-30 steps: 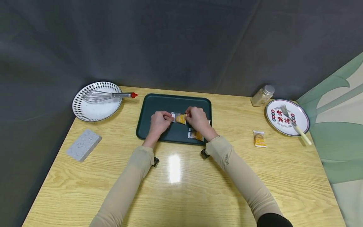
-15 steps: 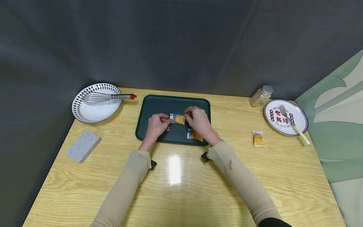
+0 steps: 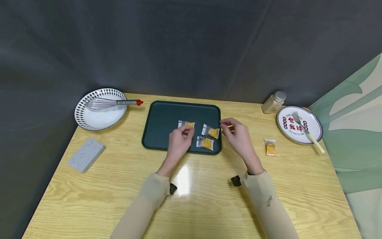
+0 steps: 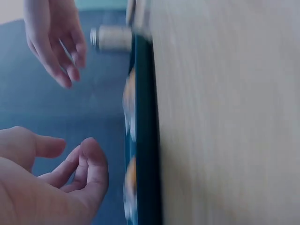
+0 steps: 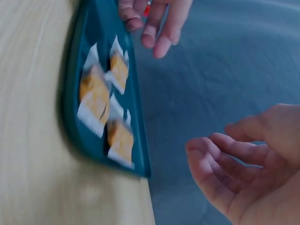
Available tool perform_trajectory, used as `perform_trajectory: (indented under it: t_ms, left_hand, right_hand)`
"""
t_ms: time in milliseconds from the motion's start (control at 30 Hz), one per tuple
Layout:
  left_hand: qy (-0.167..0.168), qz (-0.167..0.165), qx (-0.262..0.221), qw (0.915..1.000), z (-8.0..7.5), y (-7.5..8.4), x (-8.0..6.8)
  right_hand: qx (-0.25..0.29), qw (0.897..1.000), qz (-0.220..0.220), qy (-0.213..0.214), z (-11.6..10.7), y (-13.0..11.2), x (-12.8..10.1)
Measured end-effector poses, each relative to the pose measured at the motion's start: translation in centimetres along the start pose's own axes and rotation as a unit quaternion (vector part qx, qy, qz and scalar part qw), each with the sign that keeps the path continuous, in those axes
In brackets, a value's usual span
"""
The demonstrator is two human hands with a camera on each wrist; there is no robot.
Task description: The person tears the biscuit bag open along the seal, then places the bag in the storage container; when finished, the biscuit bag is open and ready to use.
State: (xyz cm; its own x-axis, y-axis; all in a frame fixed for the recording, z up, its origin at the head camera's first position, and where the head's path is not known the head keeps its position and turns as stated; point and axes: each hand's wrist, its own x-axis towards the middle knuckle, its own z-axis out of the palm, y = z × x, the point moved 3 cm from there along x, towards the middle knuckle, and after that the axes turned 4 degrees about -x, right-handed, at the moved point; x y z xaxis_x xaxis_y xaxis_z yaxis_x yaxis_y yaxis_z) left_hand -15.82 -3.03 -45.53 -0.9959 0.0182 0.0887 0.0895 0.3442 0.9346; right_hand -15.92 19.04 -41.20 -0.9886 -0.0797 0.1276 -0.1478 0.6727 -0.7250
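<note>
Three crinkly foil packets (image 3: 204, 143) lie on the smooth rectangular tray (image 3: 158, 132).

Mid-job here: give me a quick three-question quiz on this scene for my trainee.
1. How many wrapped snack packets lie on the green tray?
2. True or false: the right hand grips a packet.
3. What rests on the patterned plate at far left: A fork, B whisk, C sponge?

Key:
1. Three; a fourth packet lies on the table.
2. False; its fingers are loosely curled and hold nothing. The left hand also holds nothing.
3. B, the whisk.
</note>
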Motion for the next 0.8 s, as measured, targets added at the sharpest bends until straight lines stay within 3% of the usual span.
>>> perform_trajectory:
  t_ms: [200, 433, 600, 800]
  left_hand:
    - [-0.086, 0.014, -0.071, 0.9937, 4.5, 1.7, -2.5]
    - [-0.178, -0.014, -0.169, 0.9694, 8.1, 1.8, -3.9]
    - [-0.21, -0.035, -0.184, 0.9596, 9.9, 1.4, -3.9]
    - [-0.243, -0.055, -0.146, 0.9574, 11.7, 2.3, -3.7]
  right_hand:
    - [-0.01, 0.999, 0.02, 0.03, -2.2, 2.2, -2.7]
    - [-0.01, 0.998, 0.04, 0.05, -4.1, 4.8, -4.9]
    - [-0.034, 0.994, 0.06, 0.086, -5.4, 6.5, -6.0]
    - [-0.052, 0.987, 0.095, 0.12, -6.8, 8.5, -7.1]
